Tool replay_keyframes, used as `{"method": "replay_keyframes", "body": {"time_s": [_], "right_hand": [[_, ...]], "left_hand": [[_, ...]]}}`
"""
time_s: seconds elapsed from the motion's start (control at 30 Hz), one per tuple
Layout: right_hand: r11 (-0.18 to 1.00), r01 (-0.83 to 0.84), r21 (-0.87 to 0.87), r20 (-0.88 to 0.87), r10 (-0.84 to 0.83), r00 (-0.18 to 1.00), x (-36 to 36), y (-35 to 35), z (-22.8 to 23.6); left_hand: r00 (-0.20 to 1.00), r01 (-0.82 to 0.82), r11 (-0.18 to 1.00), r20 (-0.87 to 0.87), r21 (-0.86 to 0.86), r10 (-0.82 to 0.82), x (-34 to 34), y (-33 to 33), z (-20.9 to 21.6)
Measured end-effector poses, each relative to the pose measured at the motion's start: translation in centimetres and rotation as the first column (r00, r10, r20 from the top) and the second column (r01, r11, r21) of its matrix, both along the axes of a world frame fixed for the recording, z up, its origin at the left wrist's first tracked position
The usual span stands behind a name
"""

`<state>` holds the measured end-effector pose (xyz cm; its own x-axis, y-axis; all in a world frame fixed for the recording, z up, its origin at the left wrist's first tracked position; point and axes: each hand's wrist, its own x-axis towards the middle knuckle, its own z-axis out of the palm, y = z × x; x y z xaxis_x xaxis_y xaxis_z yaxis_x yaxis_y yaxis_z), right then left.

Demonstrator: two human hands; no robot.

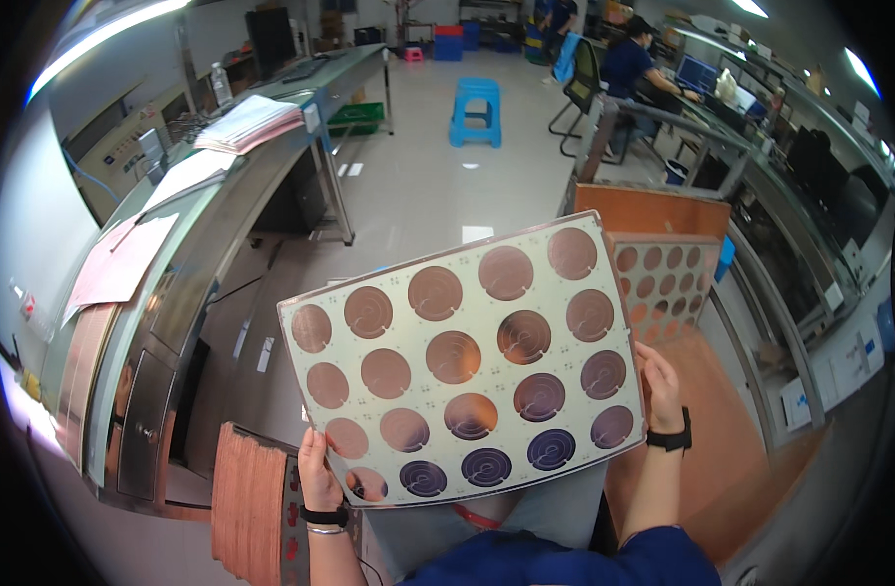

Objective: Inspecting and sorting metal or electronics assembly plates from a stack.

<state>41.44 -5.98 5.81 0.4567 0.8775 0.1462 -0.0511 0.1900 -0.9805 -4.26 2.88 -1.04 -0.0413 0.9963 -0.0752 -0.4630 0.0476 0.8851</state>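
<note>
Person is holding a cream panel (481,391) with both hands, right of the bench (354,70), over the lap. Panel is tilting, right side higher in view, and showing copper-toned discs in four rows of five; lower-row ones are looking darker.

Left hand (317,474): grip is clamping the panel's left edge, near the lower corner, on the side toward the bench. Right hand (660,386): grip is clamping the opposite edge, away from the bench; thumb not readable.

Stack of copper-coloured sheets (249,508) is standing just right of the bench's near end. Second disc panel (667,256) is leaning against a brown board (652,208), well right of the bench. White-and-pink papers (247,124) are lying on the bench; clear bottle (221,83) is standing there too. Blue stool (477,107) is standing right of the bench's far end.
</note>
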Motion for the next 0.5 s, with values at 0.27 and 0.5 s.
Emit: {"method": "replay_keyframes", "body": {"time_s": [0.27,0.5], "right_hand": [[0.997,-0.042,0.069,0.006,0.041,0.999,0.2,-0.3,-0.1],[0.961,0.029,0.273,0.034,-0.040,0.999,1.5,-1.2,-0.9]], "left_hand": [[0.998,0.040,0.999,0.043,0.034,-0.041,0.1,-0.1,-0.5],[0.977,0.062,0.974,0.186,0.219,-0.104,-0.4,-0.5,0.8]]}}
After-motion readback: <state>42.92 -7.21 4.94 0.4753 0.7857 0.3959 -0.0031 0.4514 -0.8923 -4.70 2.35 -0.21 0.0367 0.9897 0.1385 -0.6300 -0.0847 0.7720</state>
